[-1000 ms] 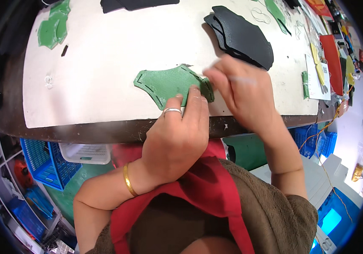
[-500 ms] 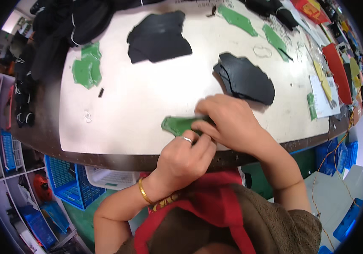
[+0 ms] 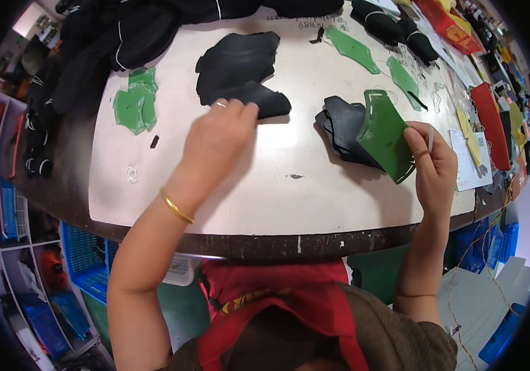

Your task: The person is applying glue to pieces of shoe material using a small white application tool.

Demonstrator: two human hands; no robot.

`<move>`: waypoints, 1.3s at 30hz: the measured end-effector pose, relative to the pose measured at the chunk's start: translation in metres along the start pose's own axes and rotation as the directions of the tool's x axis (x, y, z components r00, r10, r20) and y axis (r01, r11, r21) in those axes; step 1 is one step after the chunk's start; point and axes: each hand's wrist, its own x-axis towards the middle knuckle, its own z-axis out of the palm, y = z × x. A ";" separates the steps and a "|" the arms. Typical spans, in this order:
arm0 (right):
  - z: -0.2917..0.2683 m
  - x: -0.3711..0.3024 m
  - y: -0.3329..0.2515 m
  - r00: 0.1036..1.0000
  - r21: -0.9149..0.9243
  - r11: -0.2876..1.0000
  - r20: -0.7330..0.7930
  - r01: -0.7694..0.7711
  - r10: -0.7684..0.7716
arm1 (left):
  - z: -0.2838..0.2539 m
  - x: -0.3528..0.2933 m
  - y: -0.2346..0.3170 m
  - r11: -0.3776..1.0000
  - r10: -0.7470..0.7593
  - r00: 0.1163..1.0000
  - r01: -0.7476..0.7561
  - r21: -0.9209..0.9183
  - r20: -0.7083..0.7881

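My right hand (image 3: 433, 164) holds up a green plastic template (image 3: 390, 139) by its right edge. A slim pale stick (image 3: 430, 138) pokes up between the fingers of that hand. Behind the template lies a stack of black cut pieces (image 3: 345, 133), partly covered by it. My left hand (image 3: 220, 139) reaches to the far pile of black sheet pieces (image 3: 235, 60). Its fingers close on the near edge of a black piece (image 3: 266, 99), which is turned out from the pile; the fingertips are partly hidden.
Overlapping green templates (image 3: 135, 106) lie on the left of the white board (image 3: 172, 191). More green templates (image 3: 353, 49) lie at the far right. Black bundles (image 3: 144, 37) line the far left edge. Papers (image 3: 470, 157) and a red strip (image 3: 492, 120) are on the right.
My hands have parted from the green template near the front edge. The right hand has lifted it to the right; the left has moved to the far black pile, where a piece has shifted.
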 end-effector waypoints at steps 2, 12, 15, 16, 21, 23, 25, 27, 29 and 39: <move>0.012 -0.004 -0.004 0.998 0.019 0.998 0.019 0.052 -0.052 | -0.016 0.005 0.001 0.970 -0.090 0.973 0.037 -0.240 -0.213; 0.081 -0.023 -0.007 0.930 0.051 0.986 0.330 0.156 -0.164 | -0.022 -0.121 0.095 0.914 0.040 0.981 -0.112 -0.390 -0.188; 0.095 -0.028 -0.007 0.872 0.038 0.993 0.475 0.112 -0.117 | -0.016 -0.123 0.095 0.884 -0.055 0.968 -0.066 -0.462 -0.244; 0.099 -0.029 -0.007 0.864 -0.022 0.994 0.497 0.107 -0.082 | -0.016 -0.120 0.094 0.887 -0.042 0.971 -0.072 -0.455 -0.235; 0.106 -0.038 -0.006 0.879 -0.183 0.953 0.457 0.243 -0.137 | -0.018 -0.113 0.093 0.848 -0.098 0.970 -0.034 -0.528 -0.221; 0.108 -0.041 -0.005 0.875 -0.196 0.937 0.450 0.290 -0.177 | -0.015 -0.116 0.091 0.838 -0.093 0.974 -0.037 -0.545 -0.209; 0.111 -0.043 -0.004 0.875 -0.215 0.923 0.440 0.320 -0.201 | -0.013 -0.116 0.090 0.842 -0.067 0.977 -0.054 -0.537 -0.202; 0.114 -0.044 -0.004 0.876 -0.230 0.907 0.423 0.352 -0.233 | -0.014 -0.114 0.089 0.848 -0.068 0.976 -0.053 -0.528 -0.207; 0.114 -0.041 -0.005 0.865 -0.204 0.895 0.410 0.396 -0.289 | -0.019 -0.109 0.090 0.854 -0.056 0.978 -0.058 -0.517 -0.202; 0.088 -0.030 -0.003 0.860 -0.088 0.983 0.502 0.161 -0.095 | -0.033 -0.102 0.101 0.963 0.045 0.999 -0.041 -0.266 0.011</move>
